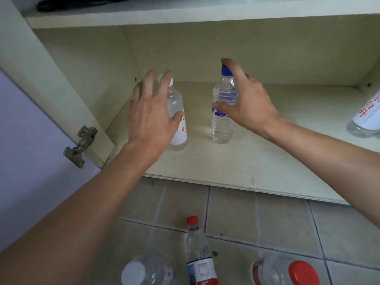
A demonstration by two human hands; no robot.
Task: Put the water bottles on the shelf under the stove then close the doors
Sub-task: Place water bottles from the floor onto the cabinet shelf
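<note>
Two clear water bottles stand upright on the lower cabinet shelf [246,161]. The left one [179,136] has a white cap and a white label; the right one [223,128] has a blue cap and a blue label. My left hand [150,116] hovers in front of the white-capped bottle with fingers spread and the thumb near its label. My right hand [250,105] is beside the blue-capped bottle, fingers apart, index finger by the cap. Neither hand is closed around its bottle. Three more bottles stand on the tiled floor: a white-capped one [144,272], a slim red-capped one [198,254] and a wide red-capped one [287,272].
Another bottle with a white label and red characters [366,116] stands at the shelf's right edge. The left cabinet door [24,140] hangs open on a metal hinge [82,145]. An upper shelf board [185,17] runs overhead.
</note>
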